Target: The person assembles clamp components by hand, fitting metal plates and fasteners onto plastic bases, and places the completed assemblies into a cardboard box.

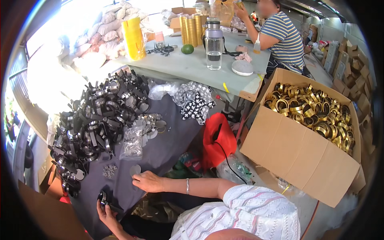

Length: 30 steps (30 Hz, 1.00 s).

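Observation:
My left hand [107, 216] is closed on a black round part [103, 197] with a shiny rim, low over the dark cloth at the near edge. My right hand [149, 182] pinches a thin grey disc [135, 170] between its fingertips, a little farther off and to the right. Beyond it lies a clear plastic bag [133, 143] beside a heap of grey discs [152, 125]. A small cluster of tiny metal pieces [109, 171] rests left of the disc. A large pile of black round parts [100, 116] covers the left of the cloth.
At right stands a cardboard box [296, 152] full of gold-coloured rings [316, 110]. A red bag [218, 140] is beside the cloth-covered table [170, 140]. Behind, a second table [180, 66] holds a water bottle [214, 48] and a green fruit [187, 49]; a co-worker in a striped shirt [286, 38] is there.

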Motion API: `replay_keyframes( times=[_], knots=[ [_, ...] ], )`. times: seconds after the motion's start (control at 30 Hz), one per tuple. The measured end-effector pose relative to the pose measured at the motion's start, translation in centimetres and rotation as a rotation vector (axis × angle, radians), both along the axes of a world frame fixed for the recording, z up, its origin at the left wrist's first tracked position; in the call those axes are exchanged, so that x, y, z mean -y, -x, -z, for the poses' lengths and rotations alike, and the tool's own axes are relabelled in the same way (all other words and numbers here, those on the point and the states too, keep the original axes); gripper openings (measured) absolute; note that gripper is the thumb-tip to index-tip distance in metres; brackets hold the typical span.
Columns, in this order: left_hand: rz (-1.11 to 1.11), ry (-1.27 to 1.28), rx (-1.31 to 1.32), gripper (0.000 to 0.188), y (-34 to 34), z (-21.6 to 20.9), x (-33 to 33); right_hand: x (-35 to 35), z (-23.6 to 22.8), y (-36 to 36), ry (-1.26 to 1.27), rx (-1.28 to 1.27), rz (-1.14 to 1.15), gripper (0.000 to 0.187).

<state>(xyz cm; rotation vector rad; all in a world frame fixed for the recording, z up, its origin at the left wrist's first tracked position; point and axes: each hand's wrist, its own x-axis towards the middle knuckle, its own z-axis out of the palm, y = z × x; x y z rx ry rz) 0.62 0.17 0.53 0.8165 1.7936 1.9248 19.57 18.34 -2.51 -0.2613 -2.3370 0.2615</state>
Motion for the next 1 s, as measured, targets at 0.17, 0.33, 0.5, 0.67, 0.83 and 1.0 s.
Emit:
replay_keyframes(
  times=[0.17, 0.33, 0.5, 0.67, 0.83, 1.0],
  knots=[
    [0.002, -0.01, -0.018, 0.042, 0.82, 0.74, 0.21, 0.22, -0.36, -0.03, 0.005, 0.009, -0.015, 0.012],
    [-0.003, -0.024, -0.002, 0.041, 0.71, 0.81, 0.03, 0.03, 0.05, 0.09, 0.0, -0.021, -0.019, 0.012],
    [-0.004, -0.02, -0.017, 0.042, 0.66, 0.74, 0.07, 0.03, 0.14, 0.12, 0.008, -0.011, -0.018, 0.011],
    [-0.006, -0.023, -0.009, 0.042, 0.84, 1.0, 0.15, 0.16, 0.07, 0.15, 0.009, -0.009, -0.013, 0.011],
    [-0.006, -0.031, -0.002, 0.042, 0.72, 0.91, 0.14, 0.25, 0.13, 0.17, 0.01, -0.008, -0.001, 0.012],
    [-0.019, -0.011, -0.014, 0.041, 0.86, 1.02, 0.18, 0.25, 0.04, 0.13, 0.016, -0.006, -0.002, 0.012]
  ],
)
